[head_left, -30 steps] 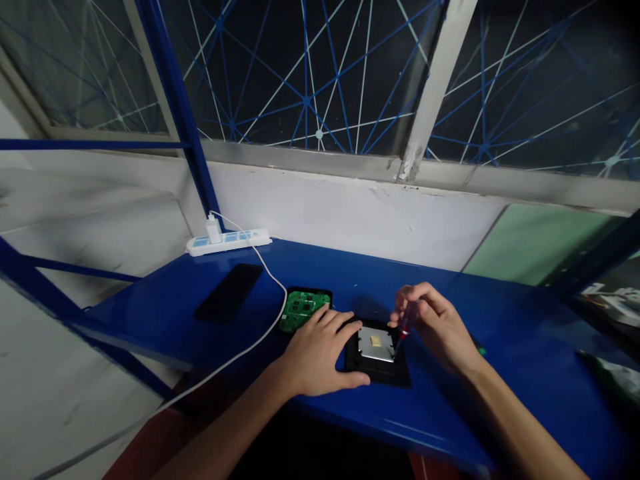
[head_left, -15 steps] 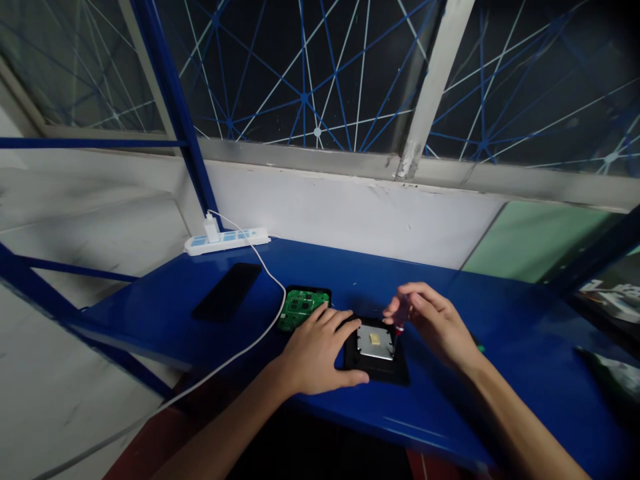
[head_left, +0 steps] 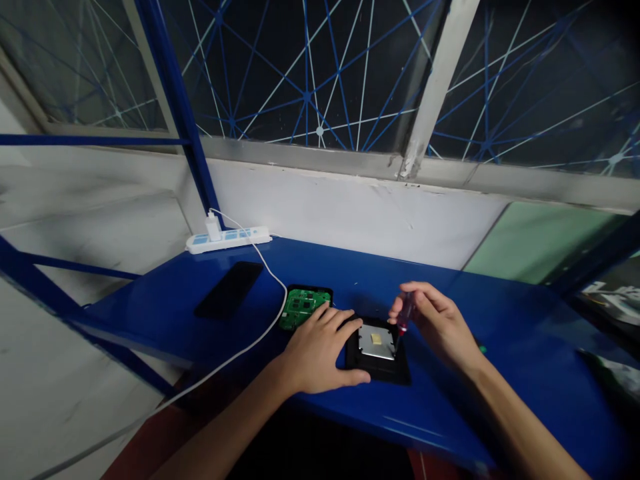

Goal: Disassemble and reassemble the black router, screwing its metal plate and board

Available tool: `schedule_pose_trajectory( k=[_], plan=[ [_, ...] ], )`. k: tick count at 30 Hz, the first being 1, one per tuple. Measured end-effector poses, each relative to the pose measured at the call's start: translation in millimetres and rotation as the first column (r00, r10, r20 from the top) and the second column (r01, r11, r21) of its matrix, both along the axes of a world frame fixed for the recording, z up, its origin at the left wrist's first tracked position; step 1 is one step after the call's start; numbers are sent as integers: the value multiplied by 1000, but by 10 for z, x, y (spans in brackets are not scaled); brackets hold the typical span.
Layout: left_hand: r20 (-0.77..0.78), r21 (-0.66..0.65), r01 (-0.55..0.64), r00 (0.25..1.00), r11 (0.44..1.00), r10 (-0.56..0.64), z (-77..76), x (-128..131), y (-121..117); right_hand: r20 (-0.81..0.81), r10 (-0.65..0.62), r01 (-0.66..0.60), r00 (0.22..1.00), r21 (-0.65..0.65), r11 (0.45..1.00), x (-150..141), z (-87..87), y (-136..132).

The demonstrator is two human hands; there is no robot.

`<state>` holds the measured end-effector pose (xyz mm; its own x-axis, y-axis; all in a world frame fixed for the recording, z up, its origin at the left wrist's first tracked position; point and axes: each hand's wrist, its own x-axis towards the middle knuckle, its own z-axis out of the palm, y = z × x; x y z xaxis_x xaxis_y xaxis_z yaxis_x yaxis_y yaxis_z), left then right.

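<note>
My right hand [head_left: 440, 323] grips a screwdriver [head_left: 405, 315] with a see-through purplish-red handle. The screwdriver points down at the right edge of a silver metal plate [head_left: 369, 348] with a yellowish square pad [head_left: 376, 339] on it. That plate lies in a black plastic cover [head_left: 367, 375] on the blue table. Fingers spread, my left hand [head_left: 317, 353] rests against the left side of the cover. Just beyond the left hand lies a green circuit board [head_left: 303, 303] in a black casing, partly hidden by the fingers.
A dark phone-like slab [head_left: 229, 289] lies at the left of the blue table [head_left: 330, 257]. A white power strip [head_left: 230, 239] with a plugged-in charger stands behind it. The white cable [head_left: 250, 347] runs across the table's left part. A bag-like item [head_left: 610, 380] is at far right.
The screwdriver handle has turned slightly to a more upright angle in my right hand. My left hand stays in place on the cover. The whole view has shifted a little.
</note>
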<state>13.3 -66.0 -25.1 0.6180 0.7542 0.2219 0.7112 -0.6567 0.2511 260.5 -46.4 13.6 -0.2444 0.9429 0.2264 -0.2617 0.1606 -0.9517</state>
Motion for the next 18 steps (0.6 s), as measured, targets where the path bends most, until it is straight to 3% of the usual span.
schedule_pose_trajectory(
  k=[6,14,18],
  plan=[
    [-1,18,12,1000,1000,-12,15,4,-1,-31,13,-14,999,-32,999,-9,-1,-11],
    [4,24,9,1000,1000,-9,7,5,0,-23,-25,27,999,102,994,31,-34,21],
    [11,32,14,1000,999,-14,-1,-1,-1,-4,-8,9,1000,89,996,40,-32,18]
  ],
)
